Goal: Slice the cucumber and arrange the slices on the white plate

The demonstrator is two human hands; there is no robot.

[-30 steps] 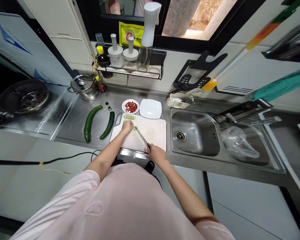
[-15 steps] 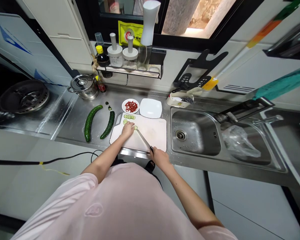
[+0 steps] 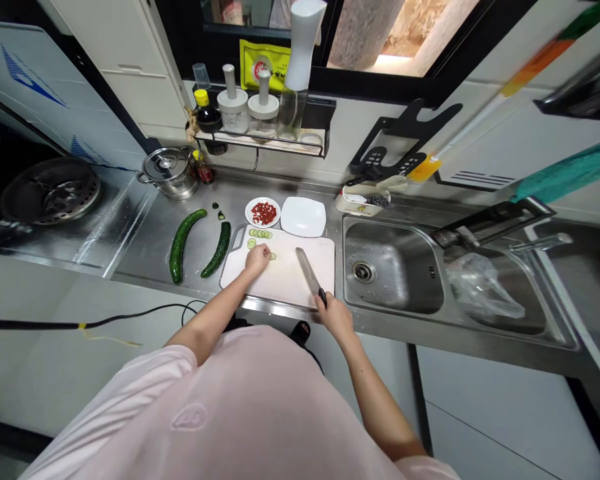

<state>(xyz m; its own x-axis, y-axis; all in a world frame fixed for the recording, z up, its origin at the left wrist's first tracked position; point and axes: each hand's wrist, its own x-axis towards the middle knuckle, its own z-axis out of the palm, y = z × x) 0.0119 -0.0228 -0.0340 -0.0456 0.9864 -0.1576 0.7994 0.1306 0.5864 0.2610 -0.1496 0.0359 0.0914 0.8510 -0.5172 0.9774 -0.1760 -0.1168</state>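
My right hand (image 3: 336, 315) is wrapped round the black handle of a kitchen knife (image 3: 308, 272), its blade over the right part of the white cutting board (image 3: 285, 283). Closed fingers of my left hand (image 3: 258, 259) rest low over the board's left part; what they hold, if anything, is hidden. Just right of those fingertips lies a cucumber slice (image 3: 273, 256). A row of cucumber slices (image 3: 260, 234) sits at the board's upper left, with another slice (image 3: 251, 244) below it. Left of the board are a shorter cucumber (image 3: 217, 250) and a longer whole cucumber (image 3: 182, 245).
Behind the board stand a plate of chopped red pieces (image 3: 264, 213) and a white square plate (image 3: 303, 216). A steel sink (image 3: 393, 267) is on the right. A lidded pot (image 3: 170, 175) and a pan (image 3: 50, 190) are leftward. A spice shelf (image 3: 260, 139) hangs above.
My right hand has drawn the knife rightward, away from the left hand and the slice. My left hand stays nearly in place, its fingers more curled together.
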